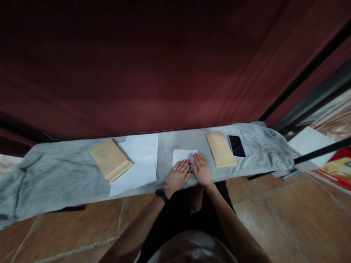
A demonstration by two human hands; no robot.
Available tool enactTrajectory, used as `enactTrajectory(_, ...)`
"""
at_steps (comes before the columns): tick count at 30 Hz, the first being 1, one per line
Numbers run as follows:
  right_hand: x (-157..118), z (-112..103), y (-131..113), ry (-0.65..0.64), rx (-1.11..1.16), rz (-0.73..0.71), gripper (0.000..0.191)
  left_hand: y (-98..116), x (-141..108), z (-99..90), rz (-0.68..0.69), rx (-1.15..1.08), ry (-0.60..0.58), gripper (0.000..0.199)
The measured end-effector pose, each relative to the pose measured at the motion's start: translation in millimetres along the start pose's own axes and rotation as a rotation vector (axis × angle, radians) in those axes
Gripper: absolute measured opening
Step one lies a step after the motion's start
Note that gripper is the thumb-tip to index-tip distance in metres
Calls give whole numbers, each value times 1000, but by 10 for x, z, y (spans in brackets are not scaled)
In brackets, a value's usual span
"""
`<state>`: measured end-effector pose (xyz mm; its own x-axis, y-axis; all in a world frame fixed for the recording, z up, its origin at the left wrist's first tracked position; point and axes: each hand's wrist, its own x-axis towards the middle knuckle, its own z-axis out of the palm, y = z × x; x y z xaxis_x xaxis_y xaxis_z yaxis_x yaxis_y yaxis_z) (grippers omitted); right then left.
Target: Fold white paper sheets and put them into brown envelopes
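A white sheet of paper [181, 154], apparently folded, lies on the grey cloth in front of me. My left hand [178, 176] rests flat on its left part, fingers stretched out. On its right part lies my right hand [201, 170], also flat with the fingers extended. The fingertips of both hands come close together over the paper, and they cover its near edge. Just right of my right hand is a brown envelope [221, 149], or a small stack of them.
A grey cloth [65, 175] covers the narrow bench. To the left, a stack of brown envelopes [109, 159] overlaps white paper sheets [142, 153]. A phone [237, 146] lies at the right. Behind the bench rises a dark red surface [153, 91]; a black bar [307, 67] slants at right.
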<state>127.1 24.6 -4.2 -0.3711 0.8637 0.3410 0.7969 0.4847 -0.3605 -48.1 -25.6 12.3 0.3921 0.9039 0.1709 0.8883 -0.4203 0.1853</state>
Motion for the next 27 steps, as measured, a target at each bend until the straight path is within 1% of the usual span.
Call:
enactTrajectory(2,-72,-30,-46,-91,-4,-90,49,42,-42,-11,24,20,-18,53)
enactTrajectory(4,-144,-42,-92,-130,-34,-103,49,61,-57,-19,28,32,-20,54)
enactTrajectory(9,-249,-22,-146,-96,-105,-19,51,66,-53,-26,36,40,-26,55)
enactTrajectory(13,-266,-7,-141,-89,-118,-18,52,71,-63,-12,34,50,-28,55)
enactTrajectory(19,-316,14,-139,-41,-142,9,52,74,-86,29,4,65,-5,57)
enactTrajectory(27,-378,69,-115,64,-162,-1,51,50,-86,76,26,104,12,57)
